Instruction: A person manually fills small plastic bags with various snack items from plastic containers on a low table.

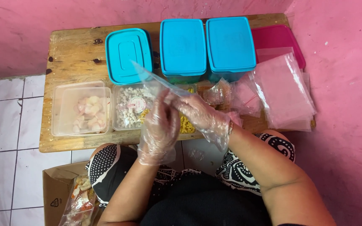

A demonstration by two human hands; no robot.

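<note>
Both gloved hands, left hand [159,127] and right hand [200,115], pinch a small clear plastic bag [156,79] with closed fingers above the wooden desk's [72,50] front edge, seemingly to part its mouth.

Thin glossy plastic gloves [160,129] and bag [156,81]; smooth plastic tubs [183,44]; rough worn wooden table [74,50].

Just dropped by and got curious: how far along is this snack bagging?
Done: filled bags lie in the brown cardboard box. In hand: both gloved hands, left hand and right hand, hold one clear plastic bag, apparently empty. Left: a stack of empty clear bags, and open clear tubs holding pale pieces; three blue-lidded boxes are closed.
</note>
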